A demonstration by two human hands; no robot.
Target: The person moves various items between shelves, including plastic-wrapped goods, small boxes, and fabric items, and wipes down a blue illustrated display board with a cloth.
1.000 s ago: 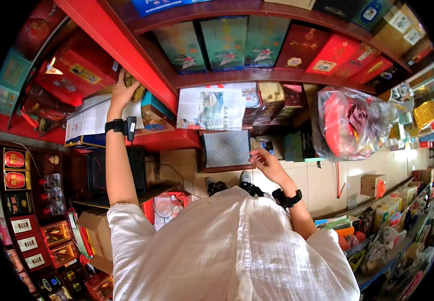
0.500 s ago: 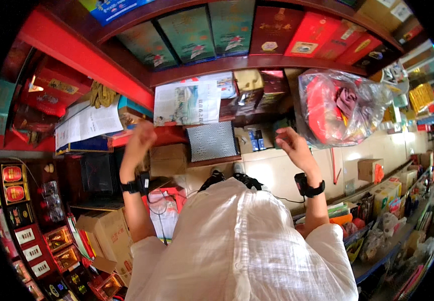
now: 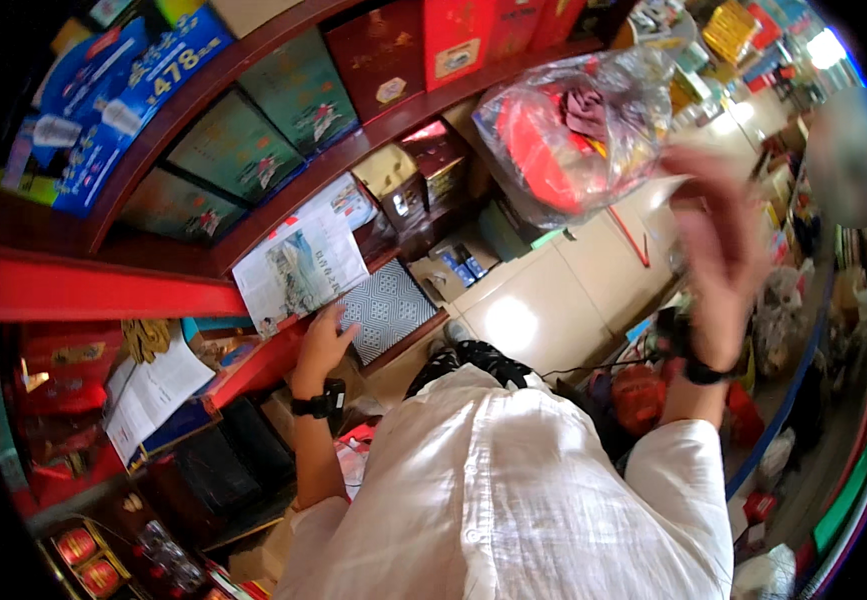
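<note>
My left hand (image 3: 322, 350) is over the front edge of the shelf, beside a grey-and-white diamond-patterned box (image 3: 388, 310). Its thumb stands off from loosely bent fingers, and nothing shows in them. A printed sheet (image 3: 303, 270) with a picture lies just beyond that hand. Out to the right, my right hand (image 3: 721, 240) is raised and smeared by motion. Its fingers curve apart from the thumb around a gap with nothing visible in it. A clear plastic bag (image 3: 578, 130) holding red things and a dusky purple flower shape sits to the left of that hand.
Green gift boxes (image 3: 238, 145) and red boxes (image 3: 458, 50) line the upper shelf. At lower left are a black case (image 3: 215, 465) and another paper sheet (image 3: 153, 390). Tiled floor (image 3: 553, 270) lies ahead of my feet. Goods in plastic bags crowd a blue-edged rack (image 3: 788, 385) at right.
My view has swung to the right, so the shelves sit tilted and farther left. The right hand has swept outward to the right, while the left has come nearer the patterned box.
</note>
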